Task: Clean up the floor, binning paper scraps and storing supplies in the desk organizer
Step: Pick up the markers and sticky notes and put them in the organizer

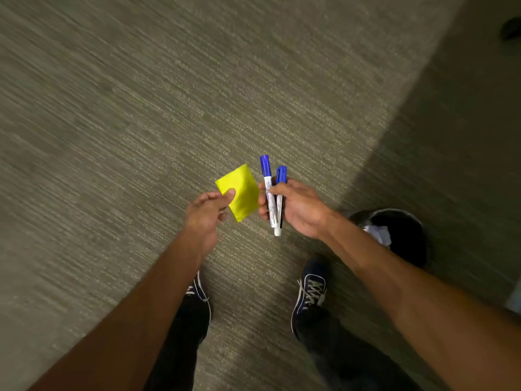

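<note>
My left hand (207, 213) pinches a yellow sticky-note pad (241, 190) by its lower left corner, thumb on top. My right hand (296, 208) is closed around two white markers with blue caps (273, 193), caps pointing away from me. Both hands are held close together above the carpet, in front of my body. A black bin (403, 235) stands on the floor just right of my right wrist, with white crumpled paper (377, 234) inside it. The desk organizer is not in view.
Grey-green striped carpet (141, 122) fills the view, with a shadowed area to the right. My two dark sneakers (310, 294) stand below the hands. A dark object (511, 28) sits at the far upper right edge.
</note>
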